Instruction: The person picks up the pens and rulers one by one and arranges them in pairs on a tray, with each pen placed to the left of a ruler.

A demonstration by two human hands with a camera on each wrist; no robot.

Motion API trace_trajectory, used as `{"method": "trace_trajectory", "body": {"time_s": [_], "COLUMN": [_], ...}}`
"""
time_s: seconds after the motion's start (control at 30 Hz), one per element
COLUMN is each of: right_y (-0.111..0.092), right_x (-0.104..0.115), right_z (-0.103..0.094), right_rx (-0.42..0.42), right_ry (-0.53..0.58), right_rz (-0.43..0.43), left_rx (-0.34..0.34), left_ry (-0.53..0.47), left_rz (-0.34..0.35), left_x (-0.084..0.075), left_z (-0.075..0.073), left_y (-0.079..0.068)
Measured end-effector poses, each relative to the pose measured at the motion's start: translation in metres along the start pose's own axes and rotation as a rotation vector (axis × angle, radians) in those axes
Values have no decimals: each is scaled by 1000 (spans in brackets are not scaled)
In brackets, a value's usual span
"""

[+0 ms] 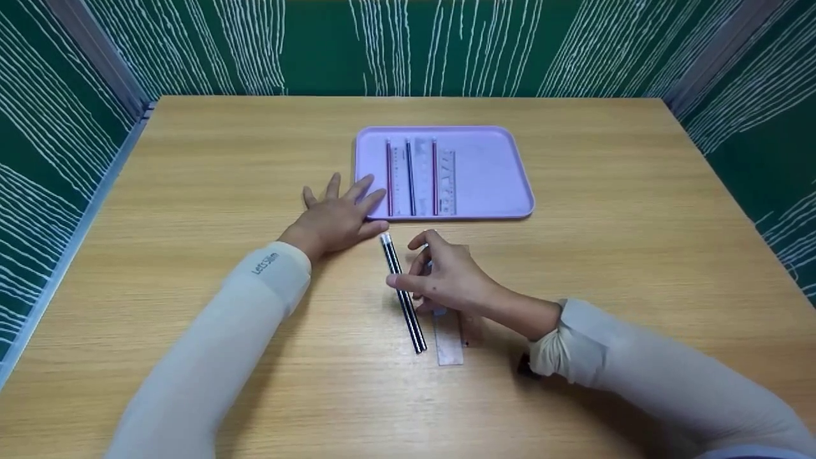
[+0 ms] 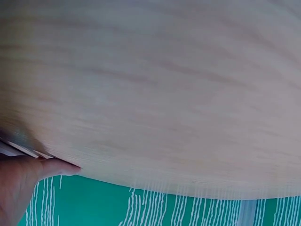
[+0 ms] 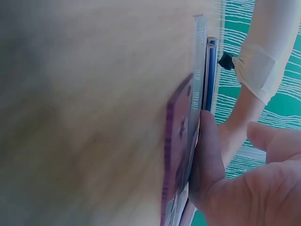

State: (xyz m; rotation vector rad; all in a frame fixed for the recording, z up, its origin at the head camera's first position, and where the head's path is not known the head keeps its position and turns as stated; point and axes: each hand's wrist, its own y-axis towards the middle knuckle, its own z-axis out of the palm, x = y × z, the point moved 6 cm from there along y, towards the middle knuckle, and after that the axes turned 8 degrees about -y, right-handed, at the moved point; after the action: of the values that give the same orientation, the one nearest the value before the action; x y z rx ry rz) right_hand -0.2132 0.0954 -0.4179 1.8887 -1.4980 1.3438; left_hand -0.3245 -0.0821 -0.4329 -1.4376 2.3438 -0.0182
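Observation:
Two dark striped pencils (image 1: 408, 312) lie side by side on the table, slanting. My right hand (image 1: 449, 271) is over them from the right, its thumb across the pencils and its other fingers loosely bent to their right. Partly under this hand lies a clear ruler (image 1: 449, 347); in the right wrist view a pink see-through strip (image 3: 176, 134) with cut-out shapes lies beside it. My left hand (image 1: 335, 220) rests with spread fingers at the near left corner of a purple tray (image 1: 491, 178), its thumb close to the pencils' white ends.
On the tray, red pencils (image 1: 435, 178) and a dark pencil (image 1: 410, 178) lie alternating with clear rulers (image 1: 448, 182). The wooden table (image 1: 637, 255) is bounded by green panels (image 1: 319, 48) with white streaks at the back and sides.

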Motion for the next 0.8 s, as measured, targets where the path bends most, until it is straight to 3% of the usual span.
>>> {"method": "trace_trajectory", "body": {"time_s": [0.07, 0.17, 0.33, 0.5, 0.8], "right_y": [-1, -1, -2, -3, -4], "right_x": [0, 3, 8, 9, 5], "right_z": [0, -1, 0, 2, 2], "right_rx": [-11, -54, -122, -119, -77], "right_ry": [-49, -210, -427, -427, -338], "right_rz": [-3, -27, -127, -151, -98], "left_rx": [0, 2, 7, 6, -3], "left_ry": [-2, 0, 5, 1, -9], "left_rz": [2, 6, 7, -4, 0], "left_x": [-1, 0, 1, 2, 0], "left_z": [-1, -1, 0, 0, 0], "left_y": [0, 0, 1, 1, 1]}}
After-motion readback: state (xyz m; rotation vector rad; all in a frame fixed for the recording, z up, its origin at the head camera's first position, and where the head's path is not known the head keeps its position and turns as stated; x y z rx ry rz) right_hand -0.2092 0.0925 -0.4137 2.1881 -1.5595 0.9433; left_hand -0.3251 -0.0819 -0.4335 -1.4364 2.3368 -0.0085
